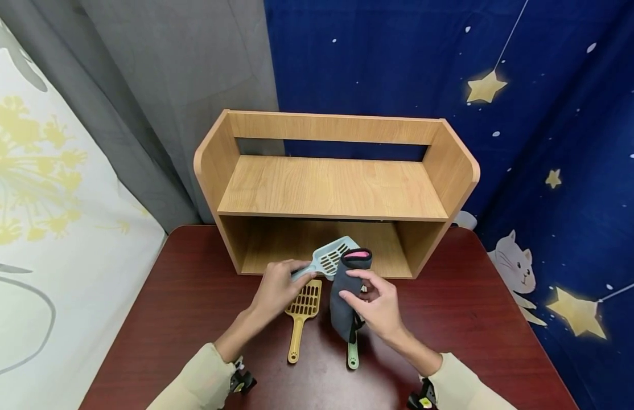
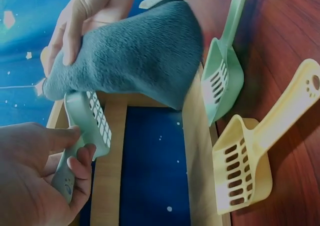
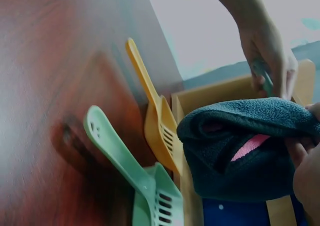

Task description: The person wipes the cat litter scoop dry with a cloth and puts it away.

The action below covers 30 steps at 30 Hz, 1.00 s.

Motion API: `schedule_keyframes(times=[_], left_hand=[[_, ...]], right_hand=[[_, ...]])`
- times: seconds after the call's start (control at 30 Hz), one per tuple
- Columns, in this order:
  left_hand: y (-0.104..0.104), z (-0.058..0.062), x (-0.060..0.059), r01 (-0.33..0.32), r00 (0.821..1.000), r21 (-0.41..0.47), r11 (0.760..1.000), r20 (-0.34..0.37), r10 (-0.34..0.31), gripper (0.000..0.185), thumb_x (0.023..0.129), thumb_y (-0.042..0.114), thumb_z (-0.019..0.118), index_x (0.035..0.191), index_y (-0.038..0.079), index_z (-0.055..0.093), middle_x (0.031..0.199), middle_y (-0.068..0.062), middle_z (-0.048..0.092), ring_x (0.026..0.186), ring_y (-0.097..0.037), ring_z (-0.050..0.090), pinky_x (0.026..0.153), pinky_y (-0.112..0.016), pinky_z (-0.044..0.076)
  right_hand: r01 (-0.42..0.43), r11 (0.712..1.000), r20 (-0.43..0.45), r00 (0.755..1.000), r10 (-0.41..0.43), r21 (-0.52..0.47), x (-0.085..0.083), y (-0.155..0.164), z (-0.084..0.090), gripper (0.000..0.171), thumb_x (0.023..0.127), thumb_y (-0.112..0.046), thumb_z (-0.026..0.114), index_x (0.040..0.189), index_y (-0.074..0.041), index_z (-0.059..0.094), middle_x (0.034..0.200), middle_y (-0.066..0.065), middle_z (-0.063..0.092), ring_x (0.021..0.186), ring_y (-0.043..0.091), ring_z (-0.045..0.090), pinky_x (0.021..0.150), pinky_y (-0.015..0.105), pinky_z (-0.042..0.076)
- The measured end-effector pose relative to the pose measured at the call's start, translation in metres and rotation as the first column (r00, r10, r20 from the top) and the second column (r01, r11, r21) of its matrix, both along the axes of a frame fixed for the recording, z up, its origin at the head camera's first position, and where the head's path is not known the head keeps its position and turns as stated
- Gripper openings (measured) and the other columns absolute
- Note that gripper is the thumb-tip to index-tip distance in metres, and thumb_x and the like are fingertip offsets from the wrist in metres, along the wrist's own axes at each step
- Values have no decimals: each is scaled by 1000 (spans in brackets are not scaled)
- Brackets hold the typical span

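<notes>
My left hand [image 1: 279,286] grips the handle of a pale blue slotted scoop [image 1: 331,255], lifted in front of the wooden shelf [image 1: 333,188]. The same scoop [image 2: 89,121] shows in the left wrist view, its head against the cloth. My right hand [image 1: 377,303] pinches a folded grey cloth [image 1: 346,293] with a pink lining, held against the scoop head. The pink lining shows in the cloth [image 3: 247,148] in the right wrist view. A yellow scoop [image 1: 302,311] lies on the table below my left hand. A green scoop [image 1: 352,351] lies under the cloth, mostly hidden.
The dark red table [image 1: 450,319] carries the two-level wooden shelf at its back edge. A blue starry curtain [image 1: 552,142] hangs behind and to the right, a grey curtain [image 1: 158,85] to the left.
</notes>
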<state>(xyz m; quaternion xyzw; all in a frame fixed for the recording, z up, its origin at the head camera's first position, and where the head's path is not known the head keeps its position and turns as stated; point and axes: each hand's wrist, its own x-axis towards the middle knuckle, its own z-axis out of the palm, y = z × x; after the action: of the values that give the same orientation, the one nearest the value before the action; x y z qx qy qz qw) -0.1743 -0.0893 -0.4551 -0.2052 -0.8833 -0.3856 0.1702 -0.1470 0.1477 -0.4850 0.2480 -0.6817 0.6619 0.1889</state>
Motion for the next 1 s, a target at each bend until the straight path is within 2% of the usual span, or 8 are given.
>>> schedule_keyframes(times=[0.13,0.23,0.33,0.4,0.57,0.7,0.9,1.0], left_hand=[[3,1,-1,-15,1000,-12,1000,-24,15,25,87,11,87,108,-1,82,97,-13,80,72,-12,65,64,-29,54],[3,2,0,-20,999,-6,1000,-36,20,26,87,11,88,109,-2,82,97,-13,80,73,-13,67,65,-31,56],[1,2,1,-24,999,10,1000,-41,24,27,87,10,87,110,-3,81,98,-13,80,75,-14,69,65,-32,57],[-2,2,1,-27,999,14,1000,-46,28,27,86,10,88,109,-3,81,98,-13,80,76,-15,70,66,-33,58],[-8,0,4,-39,999,26,999,-30,40,28,85,11,89,109,-2,82,97,-13,80,77,-16,71,67,-33,59],[-10,-2,6,-43,999,33,999,-27,44,29,84,11,90,109,-2,81,98,-13,80,79,-16,72,68,-34,60],[-5,-3,3,-31,997,48,998,-63,34,29,83,8,90,108,-4,81,97,-15,80,78,-18,72,66,-36,60],[-2,-2,3,-21,998,49,999,-64,24,28,84,8,90,108,-3,81,97,-14,80,75,-16,70,64,-33,58]], right_hand=[[42,997,-35,999,-40,59,2,-6,-3,45,75,17,87,115,2,75,100,22,75,83,5,71,64,25,61],[78,996,-43,996,-75,54,0,-5,-3,43,75,17,87,114,3,74,98,24,75,79,5,72,63,26,61],[118,993,-8,993,-118,9,-6,1,1,42,76,18,85,114,6,73,94,27,75,76,6,73,62,25,60],[149,988,31,988,-148,-35,-11,7,5,41,78,18,84,116,7,73,98,27,75,80,8,75,64,25,61],[214,971,81,975,-206,-103,-23,23,13,42,79,19,82,119,8,72,112,15,74,90,8,75,70,22,60],[196,975,68,979,-190,-102,-24,25,13,43,78,22,81,118,10,71,112,9,74,90,8,75,69,21,60],[144,989,14,990,-143,-33,-15,10,12,43,78,20,82,117,7,72,98,24,75,78,6,74,63,22,60],[112,993,-22,994,-111,23,-8,0,10,43,77,17,84,117,4,73,93,25,75,75,8,73,61,24,60]])
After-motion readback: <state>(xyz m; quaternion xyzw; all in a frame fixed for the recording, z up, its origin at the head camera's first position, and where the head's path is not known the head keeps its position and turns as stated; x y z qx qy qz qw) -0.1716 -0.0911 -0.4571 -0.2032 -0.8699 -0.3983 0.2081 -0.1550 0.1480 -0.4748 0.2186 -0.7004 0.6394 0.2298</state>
